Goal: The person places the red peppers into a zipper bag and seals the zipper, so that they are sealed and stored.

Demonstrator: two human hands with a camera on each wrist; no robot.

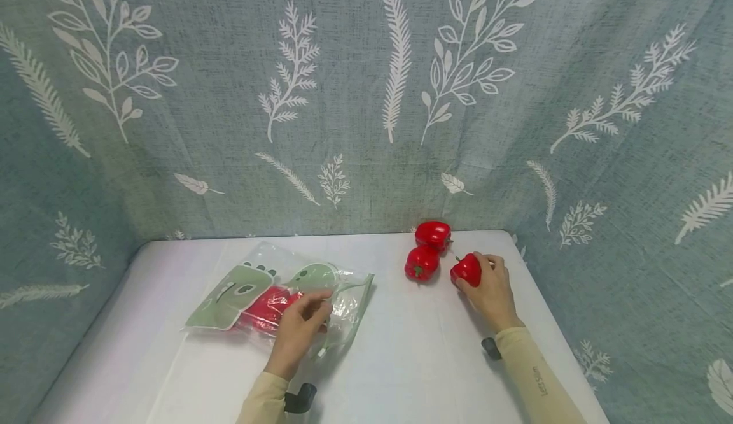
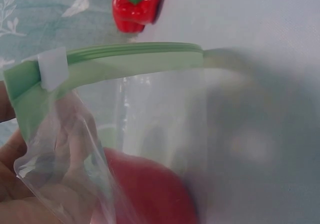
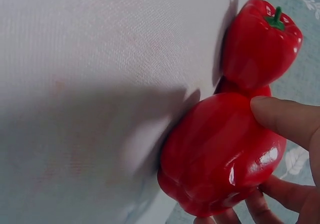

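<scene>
A clear zip bag [image 1: 355, 306] with green dinosaur prints lies on the left of the table, red contents [image 1: 266, 312] showing through its plastic. At its mouth, my left hand [image 1: 300, 330] grips the plastic with bent fingers. The left wrist view shows the bag's green zip strip [image 2: 135, 57], a white slider [image 2: 53, 68] and a rounded red thing [image 2: 147, 189] behind the film. Over on the right, my right hand [image 1: 491, 291] holds a red bell pepper [image 1: 466, 270] between thumb and fingers. That bell pepper [image 3: 220, 149] fills much of the right wrist view.
Two more red bell peppers, one in front [image 1: 422, 263] and one behind [image 1: 433, 235], touch each other near the table's back edge. A patterned green-blue curtain [image 1: 355, 93] surrounds the white table [image 1: 412, 360] at the back and sides.
</scene>
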